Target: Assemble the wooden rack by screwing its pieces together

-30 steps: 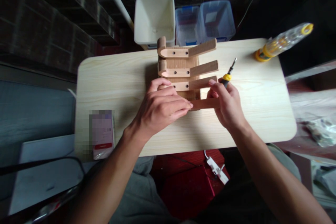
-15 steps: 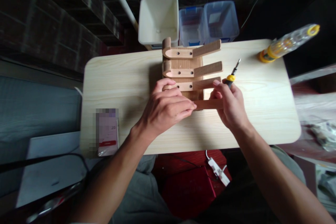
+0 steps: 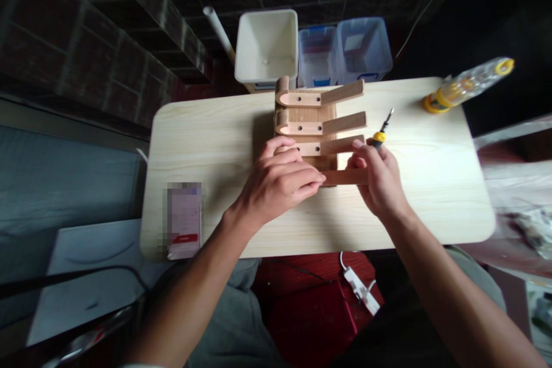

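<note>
A wooden hook rack (image 3: 305, 114) lies on the pale table, its several curved hooks set across a backboard and showing dark screw holes. My left hand (image 3: 284, 175) is closed over the near end of the rack, fingers bent onto the nearest wooden hook (image 3: 345, 177) and the one beyond it. A screwdriver (image 3: 379, 138) with a yellow collar and black handle is in my right hand (image 3: 380, 175), its tip pointing up and away from the rack. The thumb and fingers of that hand also touch the arms of the two nearest hooks. Much of the nearest hook is hidden under my left hand.
A clear screwdriver case (image 3: 472, 83) with yellow ends stands at the table's (image 3: 431, 207) far right. A phone (image 3: 185, 221), partly blurred, lies at the left. Beyond the far edge are a white bin (image 3: 266, 46) and two clear plastic boxes (image 3: 364, 49). A power strip (image 3: 361, 290) lies below.
The whole view has shifted slightly, so the table and rack appear a little lower. Both hands keep nearly the same place and hold on the rack and screwdriver.
</note>
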Demonstrator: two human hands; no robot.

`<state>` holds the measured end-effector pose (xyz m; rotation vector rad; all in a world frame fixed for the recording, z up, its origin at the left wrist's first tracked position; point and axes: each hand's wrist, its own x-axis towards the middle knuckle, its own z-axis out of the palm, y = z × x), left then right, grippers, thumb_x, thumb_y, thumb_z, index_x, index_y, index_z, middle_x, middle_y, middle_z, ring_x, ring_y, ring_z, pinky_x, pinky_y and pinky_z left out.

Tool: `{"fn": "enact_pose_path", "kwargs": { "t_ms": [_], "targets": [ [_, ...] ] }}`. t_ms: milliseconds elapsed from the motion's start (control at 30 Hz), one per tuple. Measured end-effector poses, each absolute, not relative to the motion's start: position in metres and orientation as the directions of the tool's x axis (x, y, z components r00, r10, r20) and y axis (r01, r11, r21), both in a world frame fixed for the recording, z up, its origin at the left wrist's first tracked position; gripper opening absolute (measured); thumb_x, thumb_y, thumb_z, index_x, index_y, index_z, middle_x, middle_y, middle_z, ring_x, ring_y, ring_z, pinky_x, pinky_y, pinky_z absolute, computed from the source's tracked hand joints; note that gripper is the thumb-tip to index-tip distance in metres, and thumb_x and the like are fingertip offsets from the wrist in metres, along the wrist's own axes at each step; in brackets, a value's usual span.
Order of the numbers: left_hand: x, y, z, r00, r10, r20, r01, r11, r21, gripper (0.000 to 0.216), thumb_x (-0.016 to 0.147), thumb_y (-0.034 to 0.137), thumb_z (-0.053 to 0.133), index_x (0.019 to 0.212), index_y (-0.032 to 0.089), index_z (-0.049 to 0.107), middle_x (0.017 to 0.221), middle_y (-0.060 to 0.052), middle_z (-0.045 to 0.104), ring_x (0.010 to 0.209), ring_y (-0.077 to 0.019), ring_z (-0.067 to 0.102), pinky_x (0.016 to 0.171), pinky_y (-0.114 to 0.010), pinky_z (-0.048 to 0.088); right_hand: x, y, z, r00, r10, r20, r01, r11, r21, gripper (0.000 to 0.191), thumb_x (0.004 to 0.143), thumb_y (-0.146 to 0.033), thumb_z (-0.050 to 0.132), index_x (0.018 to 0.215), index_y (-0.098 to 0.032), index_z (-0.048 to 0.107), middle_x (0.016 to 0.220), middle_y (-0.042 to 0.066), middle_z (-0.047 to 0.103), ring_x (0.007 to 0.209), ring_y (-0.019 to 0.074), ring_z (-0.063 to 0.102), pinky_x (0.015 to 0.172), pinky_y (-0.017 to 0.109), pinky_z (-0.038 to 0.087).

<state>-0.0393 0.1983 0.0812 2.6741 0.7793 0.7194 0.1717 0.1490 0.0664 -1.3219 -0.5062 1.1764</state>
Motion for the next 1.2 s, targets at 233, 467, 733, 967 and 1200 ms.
{"fn": "enact_pose_path", "kwargs": {
  "t_ms": [233,467,733,967,1200],
  "targets": [
    [-0.045,0.201,0.089,0.759,0.529,0.380,0.406,-0.841,0.359,0.016,0.095,0.016,0.081,0.100,0.031,0.085,0.090,0.004,0.087,0.093,-0.0202,0.077,0.128,-0.060,0.047,0.163,0.131,0.058,0.412,0.856,-0.310,-0.283,-0.203,-0.937,0.044,0.089,-0.052,0.085,0.075,-0.027,0.051,0.066,-0.006,0.051,0.063,0.0131,0.046,0.058,0.030,0.039],
    [-0.062,0.183,0.089,0.753,0.480,0.450,0.399,-0.877,0.268,0.029,0.095,0.006,0.078,0.113,0.028,0.082,0.102,0.004,0.089,0.110,-0.0204,0.082,0.140,-0.064,0.036,0.147,0.101,0.054,0.424,0.839,-0.341,-0.278,-0.238,-0.931,0.044,0.091,-0.054,0.086,0.075,-0.025,0.057,0.066,-0.005,0.057,0.059,0.0128,0.050,0.052,0.028,0.041],
    [-0.078,0.159,0.079,0.635,0.594,0.494,0.572,-0.791,0.217,0.031,0.096,0.008,0.079,0.120,0.027,0.083,0.110,-0.003,0.091,0.104,-0.0251,0.081,0.111,-0.054,0.057,0.106,0.068,0.068,0.373,0.847,-0.379,-0.375,-0.237,-0.896,0.045,0.100,-0.058,0.081,0.084,-0.026,0.055,0.067,-0.008,0.059,0.052,0.0118,0.058,0.058,0.030,0.053],
    [-0.078,0.151,0.065,0.524,0.685,0.506,0.499,-0.729,0.469,0.019,0.104,0.010,0.074,0.116,0.022,0.081,0.113,-0.005,0.090,0.097,-0.0187,0.085,0.089,-0.032,0.067,0.098,0.044,0.062,0.449,0.892,-0.062,-0.151,0.007,-0.989,0.037,0.112,-0.041,0.069,0.085,-0.026,0.048,0.071,-0.008,0.048,0.060,0.0112,0.048,0.057,0.028,0.040],
    [-0.071,0.147,0.050,0.368,0.748,0.553,0.440,-0.664,0.605,0.015,0.101,0.010,0.078,0.110,0.022,0.081,0.107,-0.004,0.090,0.099,-0.0177,0.087,0.095,-0.028,0.069,0.211,0.131,0.060,0.785,0.564,0.258,0.135,0.251,-0.959,0.018,0.100,-0.036,0.073,0.088,-0.025,0.065,0.092,0.002,0.071,0.089,0.0193,0.072,0.075,0.033,0.053]
  ]
}}
